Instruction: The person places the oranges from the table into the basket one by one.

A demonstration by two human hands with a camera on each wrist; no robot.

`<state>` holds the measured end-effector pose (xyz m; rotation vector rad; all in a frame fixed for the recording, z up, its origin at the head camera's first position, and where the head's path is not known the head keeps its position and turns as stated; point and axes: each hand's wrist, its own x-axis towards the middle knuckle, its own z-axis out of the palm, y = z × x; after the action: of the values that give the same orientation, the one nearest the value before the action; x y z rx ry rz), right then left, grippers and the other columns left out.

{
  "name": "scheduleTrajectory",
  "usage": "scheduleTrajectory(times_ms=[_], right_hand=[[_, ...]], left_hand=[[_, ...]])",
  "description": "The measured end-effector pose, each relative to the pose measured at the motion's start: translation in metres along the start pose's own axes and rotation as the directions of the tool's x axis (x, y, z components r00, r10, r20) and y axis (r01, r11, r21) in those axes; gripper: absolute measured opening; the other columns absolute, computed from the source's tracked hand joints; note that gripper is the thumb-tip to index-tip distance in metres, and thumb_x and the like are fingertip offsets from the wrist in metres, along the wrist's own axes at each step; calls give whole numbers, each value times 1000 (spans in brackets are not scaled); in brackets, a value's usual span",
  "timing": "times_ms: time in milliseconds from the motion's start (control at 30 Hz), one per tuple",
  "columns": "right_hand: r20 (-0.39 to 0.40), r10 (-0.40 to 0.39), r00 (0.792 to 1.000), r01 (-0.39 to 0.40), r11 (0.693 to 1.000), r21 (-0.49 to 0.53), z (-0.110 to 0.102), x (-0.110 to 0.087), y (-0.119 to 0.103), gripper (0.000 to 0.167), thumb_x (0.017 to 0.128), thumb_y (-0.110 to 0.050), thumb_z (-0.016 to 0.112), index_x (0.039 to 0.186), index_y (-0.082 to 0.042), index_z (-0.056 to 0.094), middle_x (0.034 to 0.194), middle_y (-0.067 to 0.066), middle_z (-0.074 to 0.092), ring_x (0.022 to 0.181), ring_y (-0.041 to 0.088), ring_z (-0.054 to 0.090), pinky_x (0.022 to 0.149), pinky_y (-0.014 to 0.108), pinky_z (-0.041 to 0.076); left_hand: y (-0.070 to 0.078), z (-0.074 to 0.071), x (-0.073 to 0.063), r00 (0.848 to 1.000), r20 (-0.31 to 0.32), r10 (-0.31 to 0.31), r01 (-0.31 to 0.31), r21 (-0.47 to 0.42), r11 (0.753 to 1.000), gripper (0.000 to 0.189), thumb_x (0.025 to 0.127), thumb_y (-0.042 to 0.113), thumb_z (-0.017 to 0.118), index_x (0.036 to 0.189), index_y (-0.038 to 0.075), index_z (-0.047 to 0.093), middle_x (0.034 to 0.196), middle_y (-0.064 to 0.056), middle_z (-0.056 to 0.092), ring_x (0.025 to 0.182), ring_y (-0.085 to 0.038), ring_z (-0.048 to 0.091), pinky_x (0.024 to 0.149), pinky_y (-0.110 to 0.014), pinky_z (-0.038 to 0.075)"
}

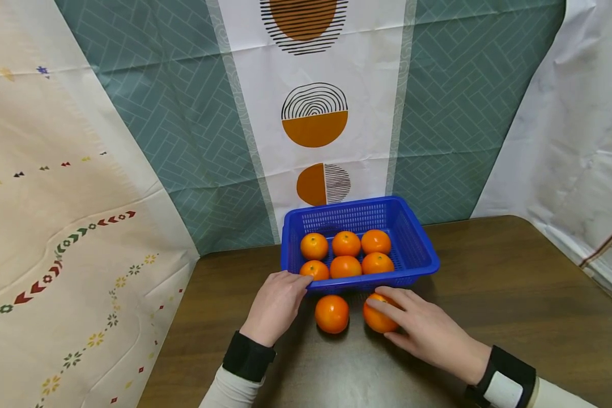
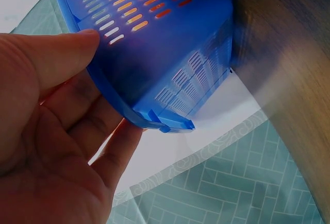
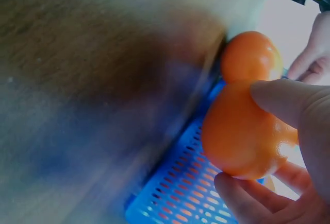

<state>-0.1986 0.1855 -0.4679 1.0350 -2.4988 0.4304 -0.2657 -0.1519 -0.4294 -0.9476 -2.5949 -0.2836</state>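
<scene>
A blue plastic basket [image 1: 422, 256] with slotted walls holds several oranges [image 1: 346, 266] set in two rows. At its near left corner my left hand [image 1: 279, 300] grips the rim; the left wrist view shows the thumb [image 2: 77, 49] on the outer wall and the other fingers across the rim. In front of the basket, my right hand [image 1: 418, 323] holds an orange [image 3: 240, 131] between thumb and fingers, low over the table. Just left of it, a second orange [image 1: 332, 314] sits on the table, touched by neither hand.
The brown wooden table [image 1: 489, 283] extends to both sides of the basket. Right behind it hangs a green and white patterned cloth [image 1: 224, 215]. Pale cloths [image 1: 81, 283] drape down at the left and right sides.
</scene>
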Motion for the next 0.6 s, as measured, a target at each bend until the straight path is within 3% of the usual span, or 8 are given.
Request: scheduleTrajectory(times_ms=[267,333,400,467,500,600], right_hand=[[-26,0,1000,0,1000,-16,-25,-6,-3,93,77,-18,105,158,-22,60,156,7,58,129,27,65,93,46,65],[-31,-9,999,8,1000,-21,-30,-5,-2,80,90,-32,96,159,-23,58,157,7,57,128,26,65,93,46,66],[-41,-24,999,23,1000,-21,-34,-4,-1,66,102,-47,77,160,-22,58,158,7,57,128,27,65,93,46,65],[-55,-36,998,34,999,-29,-39,-2,2,63,106,-54,59,160,-21,58,157,9,57,127,28,66,92,47,66],[-62,-39,997,37,999,-33,-41,-1,3,64,106,-54,58,160,-20,58,156,10,58,127,29,66,93,47,65],[-86,-41,995,37,998,-52,-49,3,8,73,96,-39,89,159,-18,59,153,14,60,126,32,67,92,50,65]], left_hand=[[-1,0,0,1000,2,5,-5,8,1000,24,100,11,83,124,12,79,111,-2,82,103,-24,75,106,-48,58],[-2,1,-1,1000,0,2,-2,5,1000,25,101,12,82,126,12,79,112,-2,83,105,-24,75,107,-47,57],[-2,1,-1,1000,0,-3,3,-1,1000,27,101,12,82,128,11,79,113,-2,83,106,-24,75,108,-47,57],[-3,2,-1,1000,0,-5,5,-5,1000,28,101,12,82,129,10,79,114,-3,83,106,-24,75,108,-47,57],[-3,2,-1,1000,0,-6,6,-8,1000,29,101,12,82,129,10,79,114,-3,83,107,-24,75,108,-47,57],[-2,2,-1,1000,1,-3,3,-9,1000,29,100,11,83,129,10,79,114,-3,83,106,-25,75,108,-48,57]])
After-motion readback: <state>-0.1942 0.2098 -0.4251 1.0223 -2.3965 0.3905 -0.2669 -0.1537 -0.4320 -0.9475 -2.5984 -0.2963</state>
